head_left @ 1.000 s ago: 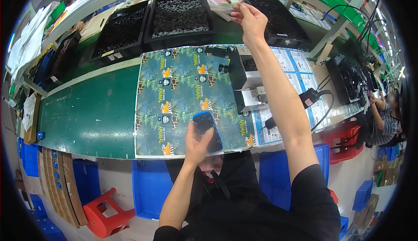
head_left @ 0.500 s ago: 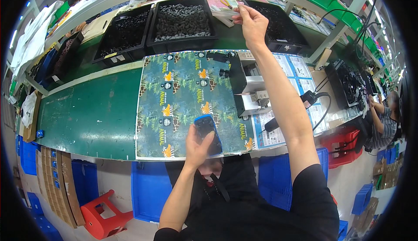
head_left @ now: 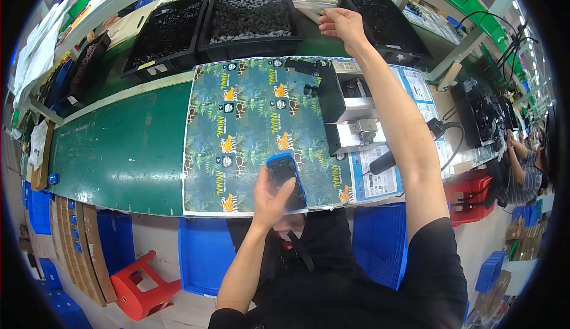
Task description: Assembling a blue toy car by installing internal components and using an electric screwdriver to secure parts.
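Left hand [head_left: 270, 202] with fingers curled around an oblong casing [head_left: 289, 180], thumb laid across its face; the casing has rounded corners, a smooth blue rim and a dark, recessed inner surface with small relief, and is held tilted over the near edge of a patterned sheet [head_left: 249, 121]. The right arm is extended across the bench, its hand [head_left: 344, 26] with thumb and forefinger drawn together beside a pale, translucent strip [head_left: 310, 12]; whether the fingertips grip the strip cannot be told. The sheet is flat and slightly glossy, printed with leaves and animals, and overlies a smooth green tabletop [head_left: 119, 151] bearing light scuffs. Along the far side stand rectangular black bins: the middle bin [head_left: 249, 46] contains a heap of small, lumpy grey pieces [head_left: 249, 17], while the left bin [head_left: 175, 66] and the right bin [head_left: 409, 56] hold dark, glinting parts too small to distinguish. Near the right forearm sits a fixture [head_left: 356, 113] of bright, flat-faced metal blocks with a black side plate; close to it, partly covered by the forearm, lies a black cylindrical tool [head_left: 383, 163]. Below the bench are a shallow blue crate [head_left: 205, 258] and a red stool [head_left: 133, 293] lying tipped over.
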The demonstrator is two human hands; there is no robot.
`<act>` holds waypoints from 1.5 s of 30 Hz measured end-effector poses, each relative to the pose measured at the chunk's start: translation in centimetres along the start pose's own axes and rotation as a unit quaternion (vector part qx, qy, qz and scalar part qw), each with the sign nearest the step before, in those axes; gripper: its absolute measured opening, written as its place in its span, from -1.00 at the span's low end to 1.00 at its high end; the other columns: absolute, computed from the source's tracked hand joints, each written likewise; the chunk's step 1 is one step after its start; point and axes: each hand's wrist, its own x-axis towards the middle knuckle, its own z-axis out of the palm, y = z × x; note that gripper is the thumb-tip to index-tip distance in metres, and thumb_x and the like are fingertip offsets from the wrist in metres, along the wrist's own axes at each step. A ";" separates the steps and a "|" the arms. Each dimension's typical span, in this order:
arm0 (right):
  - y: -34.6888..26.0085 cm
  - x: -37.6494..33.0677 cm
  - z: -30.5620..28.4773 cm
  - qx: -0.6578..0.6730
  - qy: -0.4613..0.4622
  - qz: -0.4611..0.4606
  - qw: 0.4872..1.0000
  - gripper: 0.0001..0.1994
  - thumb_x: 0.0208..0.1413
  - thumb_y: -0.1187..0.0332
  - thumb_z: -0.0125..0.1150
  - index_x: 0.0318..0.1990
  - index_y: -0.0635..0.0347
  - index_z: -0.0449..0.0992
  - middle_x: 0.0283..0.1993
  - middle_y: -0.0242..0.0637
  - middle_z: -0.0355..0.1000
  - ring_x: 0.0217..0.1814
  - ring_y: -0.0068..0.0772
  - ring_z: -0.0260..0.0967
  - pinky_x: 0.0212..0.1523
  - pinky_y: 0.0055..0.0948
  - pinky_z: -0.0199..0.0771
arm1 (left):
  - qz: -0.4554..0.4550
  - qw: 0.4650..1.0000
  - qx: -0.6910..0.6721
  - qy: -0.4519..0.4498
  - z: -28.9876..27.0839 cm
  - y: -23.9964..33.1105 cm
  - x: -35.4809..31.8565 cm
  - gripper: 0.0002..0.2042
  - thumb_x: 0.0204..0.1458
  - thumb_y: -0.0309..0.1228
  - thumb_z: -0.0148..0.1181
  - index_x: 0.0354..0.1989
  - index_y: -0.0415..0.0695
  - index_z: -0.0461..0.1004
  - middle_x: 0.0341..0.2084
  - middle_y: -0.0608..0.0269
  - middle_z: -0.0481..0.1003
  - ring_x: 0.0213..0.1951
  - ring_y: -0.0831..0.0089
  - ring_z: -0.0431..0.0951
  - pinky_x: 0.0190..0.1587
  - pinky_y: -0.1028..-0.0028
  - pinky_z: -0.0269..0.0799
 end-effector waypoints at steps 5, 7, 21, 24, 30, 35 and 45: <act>0.6 0.0 0.1 -0.124 -0.057 0.012 0.991 -0.80 0.19 0.37 0.18 -0.24 0.35 0.61 -0.35 -0.22 0.58 -0.43 -0.50 0.51 -0.39 -0.52 0.55 | -0.013 1.000 -0.017 0.005 -0.1 -0.3 0.0 -0.64 0.12 -0.54 0.22 0.07 -0.24 0.31 -0.09 0.26 0.45 -0.05 0.55 0.42 0.06 0.46 0.33; 0.6 0.0 0.4 -0.188 -0.098 0.015 0.977 -0.82 0.14 0.38 0.22 -0.26 0.33 0.64 -0.37 -0.24 0.58 -0.42 -0.49 0.52 -0.36 -0.50 0.55 | -0.011 1.000 -0.011 0.004 -0.2 -0.1 0.0 -0.64 0.12 -0.53 0.23 0.08 -0.25 0.31 -0.10 0.26 0.45 -0.05 0.55 0.42 0.05 0.46 0.34; -0.6 -2.1 2.9 -0.578 -0.426 0.122 0.685 -0.84 -0.20 0.44 0.38 -0.41 0.33 0.67 -0.49 -0.18 0.58 -0.46 -0.34 0.53 -0.38 -0.38 0.49 | -0.011 0.998 0.068 0.000 -3.8 3.7 10.2 -0.63 0.09 -0.43 0.30 0.02 -0.23 0.35 -0.19 0.24 0.53 -0.20 0.55 0.53 -0.15 0.49 0.51; -0.3 -1.3 2.2 -0.606 -0.463 0.105 0.638 -0.85 -0.20 0.43 0.40 -0.43 0.32 0.66 -0.47 -0.15 0.58 -0.47 -0.32 0.53 -0.38 -0.37 0.49 | 0.073 0.991 0.101 0.042 -7.0 1.9 15.6 -0.66 0.10 -0.41 0.30 -0.02 -0.24 0.36 -0.24 0.24 0.54 -0.25 0.57 0.53 -0.17 0.50 0.50; 1.0 -0.1 -0.5 -0.689 -0.449 0.170 0.543 -0.89 -0.14 0.47 0.36 -0.42 0.32 0.65 -0.44 -0.14 0.58 -0.47 -0.31 0.53 -0.42 -0.37 0.50 | 0.062 0.996 0.054 0.031 -7.3 1.9 16.7 -0.68 0.13 -0.43 0.27 -0.01 -0.23 0.34 -0.22 0.23 0.52 -0.22 0.59 0.52 -0.14 0.52 0.48; 2.0 0.3 1.4 -0.640 -0.440 0.228 0.587 -0.87 -0.11 0.49 0.34 -0.37 0.34 0.66 -0.43 -0.17 0.59 -0.43 -0.36 0.57 -0.46 -0.41 0.52 | 0.057 0.997 0.051 0.023 -7.6 2.0 16.6 -0.68 0.13 -0.42 0.27 -0.01 -0.24 0.33 -0.21 0.22 0.51 -0.22 0.59 0.51 -0.14 0.52 0.48; 4.0 1.4 0.9 -0.645 -0.424 0.196 0.605 -0.90 -0.06 0.53 0.29 -0.36 0.37 0.61 -0.40 -0.15 0.58 -0.41 -0.35 0.59 -0.48 -0.36 0.61 | 0.047 0.997 0.052 0.017 -7.5 2.3 16.6 -0.68 0.14 -0.43 0.25 0.00 -0.24 0.32 -0.21 0.22 0.51 -0.22 0.59 0.51 -0.14 0.52 0.49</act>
